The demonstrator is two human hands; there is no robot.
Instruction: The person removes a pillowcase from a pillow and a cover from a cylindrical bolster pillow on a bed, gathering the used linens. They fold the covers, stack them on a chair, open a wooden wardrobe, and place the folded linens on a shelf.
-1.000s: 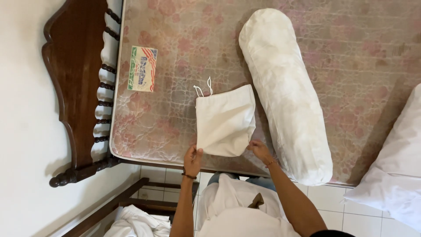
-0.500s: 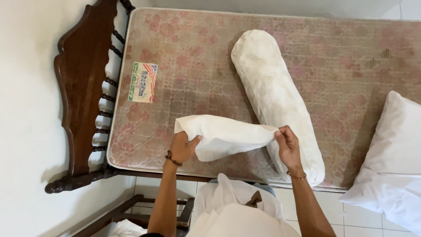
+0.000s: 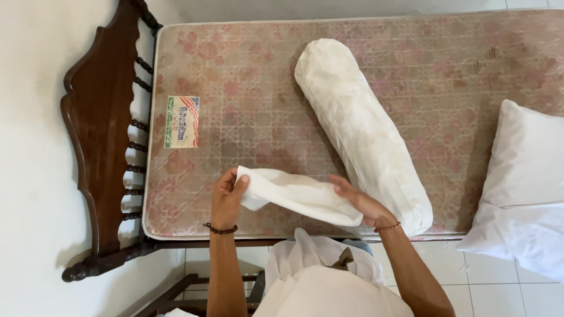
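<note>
Holding: a folded white cloth case (image 3: pixel 296 195) is stretched between the two hands, above the near edge of the mattress (image 3: pixel 247 111).
Left hand (image 3: pixel 226 196): fingers curled round the cloth's left end, thumb on top, pinching the fold; a dark bead bracelet (image 3: pixel 220 229) sits at the wrist.
Right hand (image 3: pixel 361 202): fingers stretched flat along the cloth's right end, partly under it; whether it grips or only supports, I cannot tell.
Cloth: rolled or folded into a long narrow shape, slanting down to the right, its right tip just beside the bolster.
Bolster (image 3: pixel 361 129): a long white cylinder lying slantwise on the bare mattress, its near end close to the right hand.
Mattress: pink flowered, uncovered, with a small coloured label (image 3: pixel 181 121) near the headboard.
Headboard (image 3: pixel 103 135): dark carved wood at the left.
Pillow (image 3: pixel 526 188): white, at the right edge, overhanging the mattress.
Arms: both forearms reach forward from below, elbows low, wrists about level.
</note>
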